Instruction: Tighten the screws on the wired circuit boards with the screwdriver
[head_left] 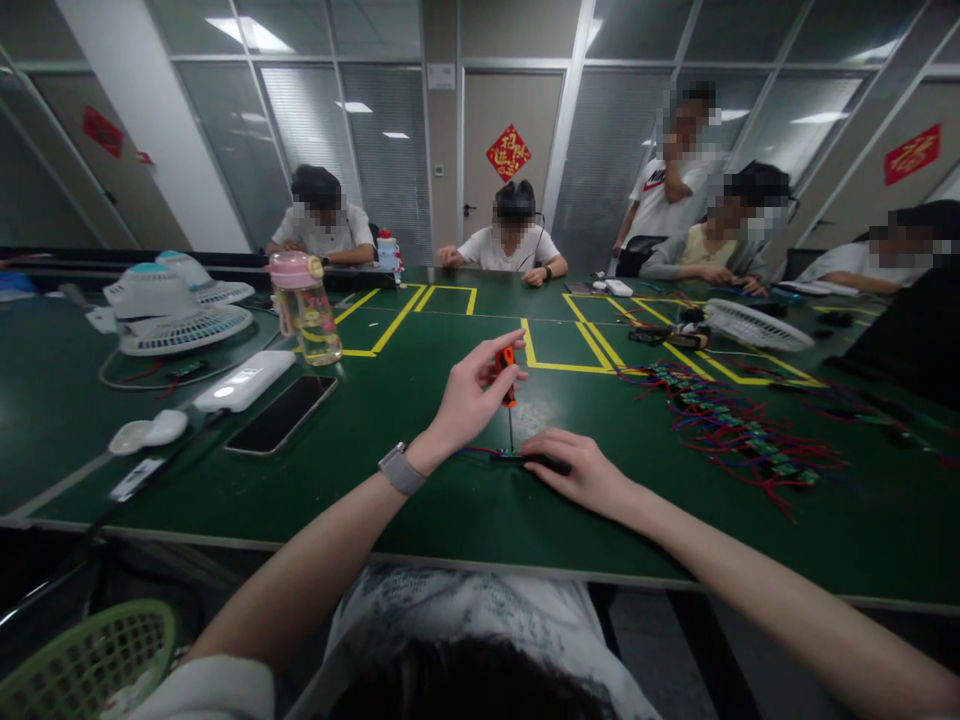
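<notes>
My left hand is closed around the orange-and-black handle of a screwdriver, which stands upright with its tip down on a small green circuit board. That board sits on a narrow black part lying on the green table. With its fingers closed over the black part, my right hand presses it against the table. A red and blue wire leads off to the left of the board. The exact spot where the tip meets the board is too small to make out.
Several wired circuit boards lie in a row at the right. A phone, a white power strip, a drink bottle and white fans are at the left. Yellow tape marks the table. Several people sit across.
</notes>
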